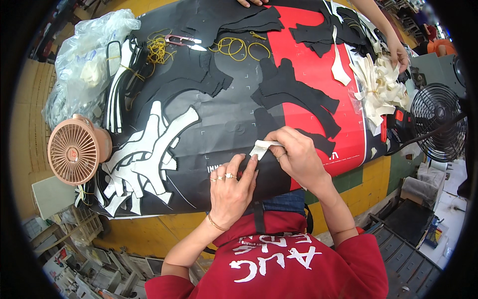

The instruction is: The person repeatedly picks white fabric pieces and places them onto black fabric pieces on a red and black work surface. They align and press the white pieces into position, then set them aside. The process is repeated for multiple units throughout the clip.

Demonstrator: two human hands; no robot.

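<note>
A small white cut piece of material (261,147) is between my hands, above the near edge of the table. My right hand (298,157) pinches its right end, which looks folded or curled. The fingertips of my left hand (232,187), with rings on it, are closed on the piece's lower left part. To the left lies a fanned pile of white curved cut pieces (162,144). Black cut pieces (294,92) in layered stacks lie beyond my hands, with more black pieces (179,77) farther left.
Thread snips (185,42) lie beside yellow rubber bands (230,47). A pink fan (73,149) stands left, before a clear plastic bag (89,55); a black fan (438,117) stands right. Another person's hand (397,54) touches a cream pile (378,87); a hand (251,2) rests at the far edge.
</note>
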